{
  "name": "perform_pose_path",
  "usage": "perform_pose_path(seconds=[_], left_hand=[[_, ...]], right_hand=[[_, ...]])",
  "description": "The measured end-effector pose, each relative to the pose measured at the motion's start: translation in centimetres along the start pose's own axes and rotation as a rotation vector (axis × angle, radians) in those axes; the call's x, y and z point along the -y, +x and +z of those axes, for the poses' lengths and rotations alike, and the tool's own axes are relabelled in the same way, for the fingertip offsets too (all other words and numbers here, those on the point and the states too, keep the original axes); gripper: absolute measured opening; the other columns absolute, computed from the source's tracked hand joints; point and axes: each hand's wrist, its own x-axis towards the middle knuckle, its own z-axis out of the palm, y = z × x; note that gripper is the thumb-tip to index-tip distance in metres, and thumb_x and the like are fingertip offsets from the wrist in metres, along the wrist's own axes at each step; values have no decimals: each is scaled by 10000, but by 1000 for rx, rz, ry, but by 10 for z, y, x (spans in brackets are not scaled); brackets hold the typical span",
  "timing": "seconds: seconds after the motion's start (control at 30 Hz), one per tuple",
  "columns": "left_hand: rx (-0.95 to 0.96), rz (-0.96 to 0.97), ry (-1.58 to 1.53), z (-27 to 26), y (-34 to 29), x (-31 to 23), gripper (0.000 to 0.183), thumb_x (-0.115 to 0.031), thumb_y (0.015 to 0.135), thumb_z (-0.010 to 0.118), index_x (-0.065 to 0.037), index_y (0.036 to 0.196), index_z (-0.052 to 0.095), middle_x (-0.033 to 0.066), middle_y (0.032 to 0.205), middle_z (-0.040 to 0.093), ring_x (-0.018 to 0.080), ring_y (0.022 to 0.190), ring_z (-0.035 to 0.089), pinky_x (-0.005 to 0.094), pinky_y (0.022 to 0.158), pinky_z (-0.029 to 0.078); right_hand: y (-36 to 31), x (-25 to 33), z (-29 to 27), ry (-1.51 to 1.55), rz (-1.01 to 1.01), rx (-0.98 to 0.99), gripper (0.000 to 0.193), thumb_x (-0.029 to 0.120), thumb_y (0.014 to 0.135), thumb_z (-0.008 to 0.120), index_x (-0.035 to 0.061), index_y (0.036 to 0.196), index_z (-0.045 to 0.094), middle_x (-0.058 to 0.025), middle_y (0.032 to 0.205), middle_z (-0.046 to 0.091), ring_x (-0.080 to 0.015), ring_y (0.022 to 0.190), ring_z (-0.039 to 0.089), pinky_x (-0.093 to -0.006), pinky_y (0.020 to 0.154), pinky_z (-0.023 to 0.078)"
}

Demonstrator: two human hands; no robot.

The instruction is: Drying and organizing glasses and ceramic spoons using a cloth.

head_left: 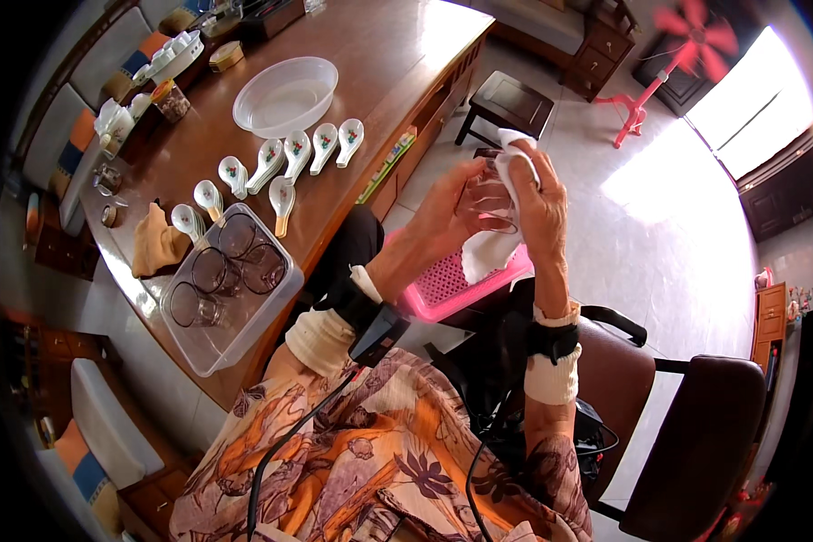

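My left hand (443, 206) is wrapped around a clear drinking glass (491, 200), held up in front of me. A white cloth (490, 256) is gripped in my right hand (544, 206) and pressed against the glass's far right side; its lower end hangs down. Part of the glass is covered by fingers and cloth. Directly beneath both hands is a pink perforated plastic basket (435, 305); its contents are mostly hidden by my hands and the cloth. To the left, several clear glasses (210, 271) stand in a transparent plastic tub (221, 350) at the table's edge.
White soup spoons (269, 161) with floral patterns lie in stacks on the wooden table (379, 68), near an oval translucent basin (286, 98) and a brown cloth (156, 242). A dark stool (512, 101) and pink fan (637, 113) stand beyond; a brown chair (696, 443) is at right.
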Motion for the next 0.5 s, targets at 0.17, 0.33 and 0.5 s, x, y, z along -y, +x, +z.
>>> perform_pose_path(seconds=[0.17,0.33,0.5], left_hand=[[48,12,-143,5,2,5,463,-448,927,442,-76,1183,544,65,1154,593,228,1069,536,444,947,393],[-43,54,-149,7,2,6,425,-465,900,497,-105,1110,579,61,1015,619,204,915,587,378,788,487],[-60,61,-185,1,4,12,443,-450,895,521,-76,1129,558,68,1033,601,214,908,584,372,793,489]], right_hand=[[0,-7,3,197,189,-82,361,319,931,469,39,1123,593,-70,897,622,-146,844,580,-267,745,456],[-19,-24,8,201,227,-129,429,378,949,413,38,1150,580,-60,918,618,-145,834,562,-278,749,439],[-37,-18,17,118,101,-227,430,350,958,414,25,1224,506,-80,1052,569,-162,947,539,-286,820,430]])
